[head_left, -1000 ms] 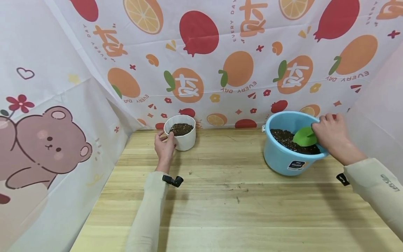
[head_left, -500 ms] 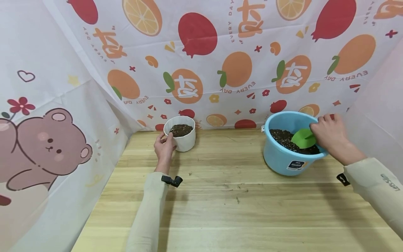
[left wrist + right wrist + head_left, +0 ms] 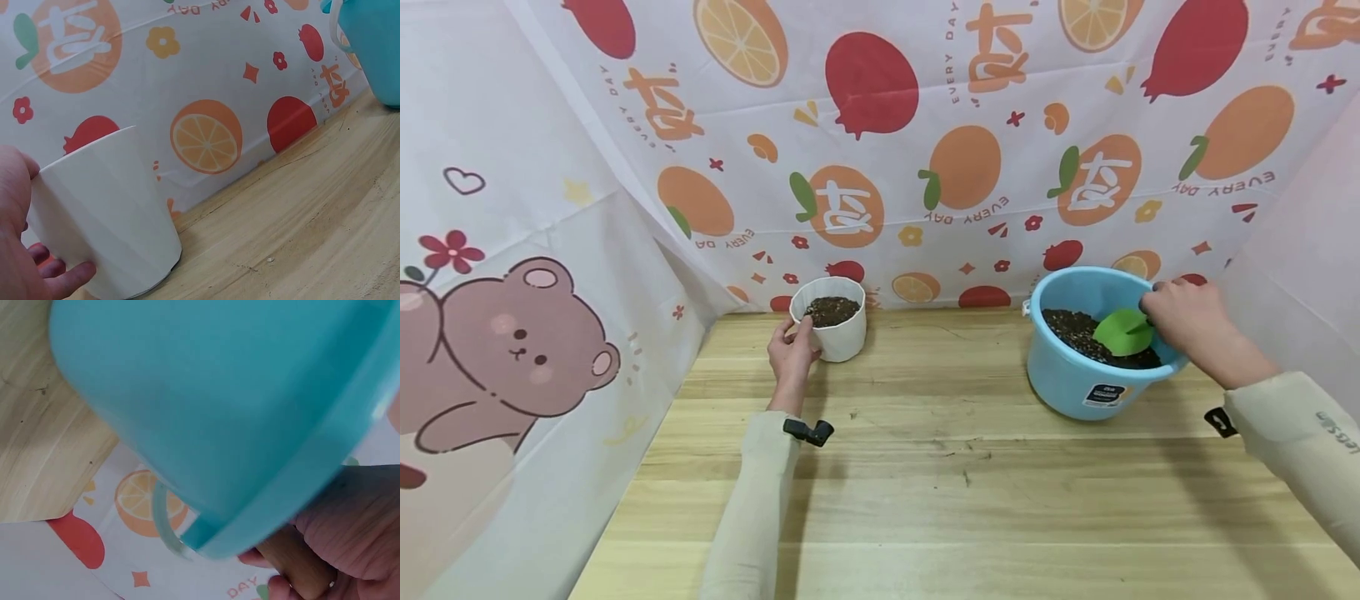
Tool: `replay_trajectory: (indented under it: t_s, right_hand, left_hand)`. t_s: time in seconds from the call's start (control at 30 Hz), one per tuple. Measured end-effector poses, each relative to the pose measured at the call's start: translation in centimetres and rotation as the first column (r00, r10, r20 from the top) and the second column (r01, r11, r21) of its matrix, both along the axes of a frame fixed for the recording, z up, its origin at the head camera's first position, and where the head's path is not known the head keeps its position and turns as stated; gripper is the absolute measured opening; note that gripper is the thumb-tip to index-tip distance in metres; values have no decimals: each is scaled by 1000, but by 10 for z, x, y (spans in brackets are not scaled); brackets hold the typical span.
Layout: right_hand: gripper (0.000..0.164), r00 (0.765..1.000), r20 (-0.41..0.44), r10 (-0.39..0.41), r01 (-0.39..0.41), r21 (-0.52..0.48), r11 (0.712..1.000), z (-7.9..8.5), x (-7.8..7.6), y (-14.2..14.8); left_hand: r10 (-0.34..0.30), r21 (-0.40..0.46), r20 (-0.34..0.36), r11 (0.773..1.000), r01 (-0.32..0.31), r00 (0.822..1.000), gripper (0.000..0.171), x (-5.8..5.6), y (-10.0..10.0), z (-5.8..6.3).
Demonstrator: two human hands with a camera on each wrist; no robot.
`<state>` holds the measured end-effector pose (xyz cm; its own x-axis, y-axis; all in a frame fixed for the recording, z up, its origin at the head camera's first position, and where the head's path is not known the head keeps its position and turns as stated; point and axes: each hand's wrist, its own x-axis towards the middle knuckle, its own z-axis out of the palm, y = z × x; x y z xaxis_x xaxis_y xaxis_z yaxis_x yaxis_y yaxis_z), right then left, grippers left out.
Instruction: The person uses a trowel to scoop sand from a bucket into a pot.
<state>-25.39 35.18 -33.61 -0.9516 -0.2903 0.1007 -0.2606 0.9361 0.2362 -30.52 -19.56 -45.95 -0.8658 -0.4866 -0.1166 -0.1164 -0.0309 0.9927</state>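
Observation:
On the left, a white plant pot (image 3: pixel 844 342) with a faceted wall stands on the table, dark soil (image 3: pixel 832 311) inside. My left hand (image 3: pixel 790 354) holds it from its left side, the thumb near the rim and the other fingers against the wall, as the left wrist view of the pot (image 3: pixel 112 212) also shows. At the right, my right hand (image 3: pixel 1187 321) grips a small garden trowel (image 3: pixel 1122 333) over the far right rim of a light blue bucket (image 3: pixel 1075 383). Its green blade lies at the soil in the bucket. The right wrist view shows a wooden handle (image 3: pixel 294 562) in that hand.
A wooden table (image 3: pixel 940 500) carries both containers, with dark crumbs (image 3: pixel 967 477) scattered near its middle. Close behind them hangs a fruit-print cloth (image 3: pixel 895 200); another cloth with a bear (image 3: pixel 527 333) hangs along the left. A pale bucket handle (image 3: pixel 164 519) shows in the right wrist view.
My right hand and sleeve have shifted slightly, the trowel blade staying at the soil in the bucket. My left hand keeps its hold on the plant pot.

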Motion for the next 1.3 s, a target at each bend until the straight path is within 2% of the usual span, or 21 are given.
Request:
replay_trajectory:
  t_s: [0.17, 0.27, 0.43, 0.57, 1.0, 1.3]
  right_hand:
    - [6, 994, 107, 7, 7, -135, 991, 11, -6, 5]
    - [13, 987, 154, 39, -6, -208, 978, 11, -9, 8]
    - [14, 979, 175, 102, -41, -323, 946, 9, -11, 12]
    - [13, 975, 189, 119, -37, -391, 920, 9, -12, 15]
    - [12, 976, 196, 92, 1, -430, 903, 6, -11, 18]
    - [15, 969, 233, 83, 32, -449, 893, 7, -13, 17]
  left_hand:
    - [4, -9, -8, 1000, -4, 1000, 54, 0, -1, -1]
    - [4, -1, -10, 1000, -4, 1000, 53, 0, -1, -1]
    - [-6, 2, -9, 1000, 6, 1000, 54, 1, -1, -2]
    - [-13, 5, -13, 1000, 13, 1000, 55, 1, -2, -2]
    - [10, 40, -14, 999, -10, 1000, 56, 2, -2, -4]
    - [-20, 60, -35, 998, 22, 999, 58, -1, -3, -6]
